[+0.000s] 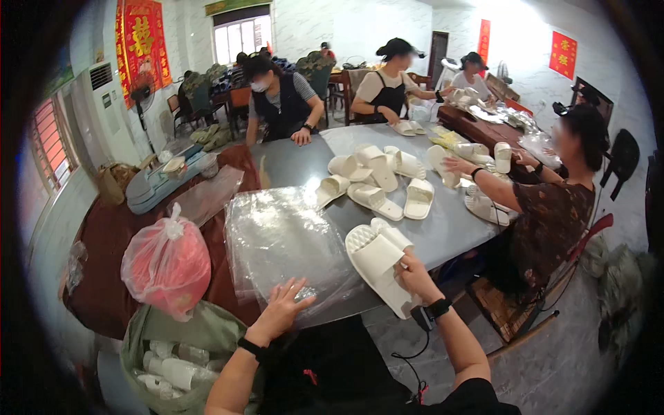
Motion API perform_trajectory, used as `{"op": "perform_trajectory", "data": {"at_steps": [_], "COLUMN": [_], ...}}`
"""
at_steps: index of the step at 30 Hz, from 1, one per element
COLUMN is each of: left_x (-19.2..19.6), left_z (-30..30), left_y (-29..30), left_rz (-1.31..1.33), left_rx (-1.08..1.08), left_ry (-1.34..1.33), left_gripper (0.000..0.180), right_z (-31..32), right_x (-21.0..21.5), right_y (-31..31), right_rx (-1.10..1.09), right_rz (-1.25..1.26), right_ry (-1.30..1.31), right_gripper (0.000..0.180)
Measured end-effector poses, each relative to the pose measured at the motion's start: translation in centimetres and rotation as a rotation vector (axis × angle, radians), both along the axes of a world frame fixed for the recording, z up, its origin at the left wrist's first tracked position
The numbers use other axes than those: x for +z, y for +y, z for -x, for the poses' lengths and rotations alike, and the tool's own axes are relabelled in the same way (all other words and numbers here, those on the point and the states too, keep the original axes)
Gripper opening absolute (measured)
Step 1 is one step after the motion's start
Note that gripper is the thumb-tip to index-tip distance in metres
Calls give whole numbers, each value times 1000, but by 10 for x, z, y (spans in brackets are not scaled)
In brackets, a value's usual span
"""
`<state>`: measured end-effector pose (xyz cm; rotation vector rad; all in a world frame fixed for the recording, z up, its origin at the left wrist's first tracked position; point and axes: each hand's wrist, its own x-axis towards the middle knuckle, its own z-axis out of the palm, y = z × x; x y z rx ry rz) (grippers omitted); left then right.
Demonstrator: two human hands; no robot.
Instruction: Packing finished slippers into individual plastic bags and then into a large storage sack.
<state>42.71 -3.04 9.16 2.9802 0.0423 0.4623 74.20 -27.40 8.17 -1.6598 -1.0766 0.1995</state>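
Note:
My right hand [415,275] grips a pair of cream slide slippers [377,261] held together, soles facing, at the near edge of the grey table [449,232]. My left hand [285,309] lies with fingers spread on a stack of clear plastic bags [280,238] spread flat on the table to the left of the slippers. Both wrists wear black bands. A loose heap of several more cream slippers [377,181] sits at the table's middle.
A pink tied plastic bag [166,266] sits on a dark red cloth at left. A green sack [176,363] of bagged white items stands at lower left. A person at right handles slippers; three more people work at the far side. A wooden chair stands at right.

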Motion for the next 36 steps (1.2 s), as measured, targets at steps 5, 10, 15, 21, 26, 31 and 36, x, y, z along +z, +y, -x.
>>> {"op": "perform_trajectory", "data": {"at_steps": [5, 10, 15, 21, 26, 31, 36], "left_x": [-2, -32, -31, -38, -35, -17, -7], "left_z": [5, 1, 2, 4, -2, -2, -4], "left_y": [4, 8, -1, 7, 5, -7, -14], "left_rz": [191, 296, 416, 363, 186, 50, 2], "left_rx": [-23, 59, 153, 118, 111, 93, 179], "left_ry": [21, -109, -221, -220, -119, -27, 67], "left_gripper": [47, 46, 65, 65, 65, 70, 78], "right_z": [-2, 5, 25, 19, 9, 20, 33], "right_x": [-12, -28, -44, -28, -6, 6, 20], "right_y": [4, 17, 33, 25, -2, -21, -35], "right_rx": [25, -19, -179, -161, -158, -127, -177], "right_rz": [-69, 126, 314, 190, 166, 3, 6], "right_ry": [-62, -31, -330, -258, -91, 159, 63], "right_gripper": [19, 11, 18, 13, 10, 7, 9]}}
